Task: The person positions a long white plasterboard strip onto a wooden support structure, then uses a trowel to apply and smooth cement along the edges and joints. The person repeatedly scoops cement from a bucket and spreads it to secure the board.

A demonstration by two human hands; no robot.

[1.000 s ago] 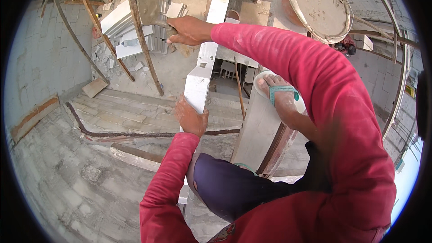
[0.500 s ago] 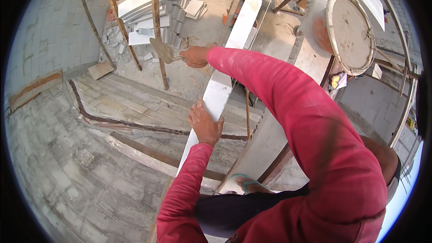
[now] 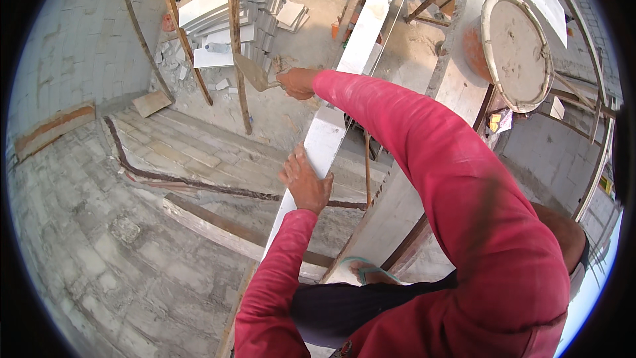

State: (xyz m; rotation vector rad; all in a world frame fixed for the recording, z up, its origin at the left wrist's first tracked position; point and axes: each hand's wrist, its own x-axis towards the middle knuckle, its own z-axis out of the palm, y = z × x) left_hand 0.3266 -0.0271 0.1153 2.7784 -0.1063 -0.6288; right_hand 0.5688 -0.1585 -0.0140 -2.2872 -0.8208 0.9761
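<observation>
My left hand [image 3: 307,182] grips the top of a white block [image 3: 324,134] in a narrow wall. Its fingers lie over the left edge and the thumb is on the right side. In my right hand [image 3: 297,84] is a trowel [image 3: 250,71], held by a handle mostly hidden in the fist. The blade reaches out to the left of the wall, beyond my left hand. Past my right forearm the row of white blocks [image 3: 363,34] carries on. A taut string [image 3: 391,26] runs along its right side.
A bucket of grey mortar [image 3: 517,50] stands on a ledge at right. Timber props [image 3: 235,40] rise on the left, by stacked white blocks [image 3: 205,8] and a plastic bottle [image 3: 216,48] far below. A sandalled foot [image 3: 374,272] rests near the beam [image 3: 391,215].
The trowel and my right hand have shifted slightly right, and the blade has tilted a little. My left hand stays on the same block. The whole view has moved slightly.
</observation>
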